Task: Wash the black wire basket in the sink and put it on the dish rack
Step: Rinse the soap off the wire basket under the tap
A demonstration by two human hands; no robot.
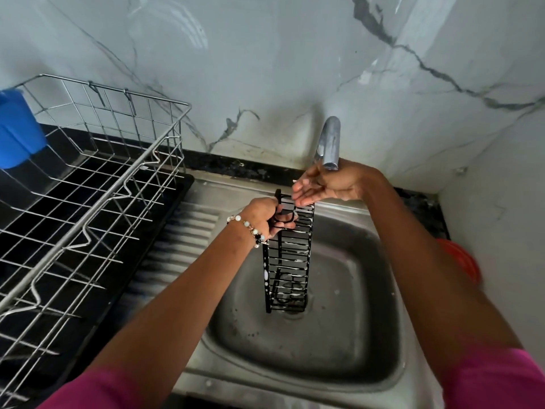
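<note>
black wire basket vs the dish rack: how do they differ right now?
The black wire basket is black, narrow, and stands on end in the sink, gripped by the left hand. The dish rack is silver, wider, and lies flat on the counter left of the sink, untouched. Both are open wirework.

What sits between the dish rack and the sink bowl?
The sink's ribbed steel drainboard, bare, lies between the dish rack and the sink bowl in the head view.

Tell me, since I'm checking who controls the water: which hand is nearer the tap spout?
Right. The right hand is cupped directly under the tap spout; the left hand grips the black wire basket lower down.
</note>
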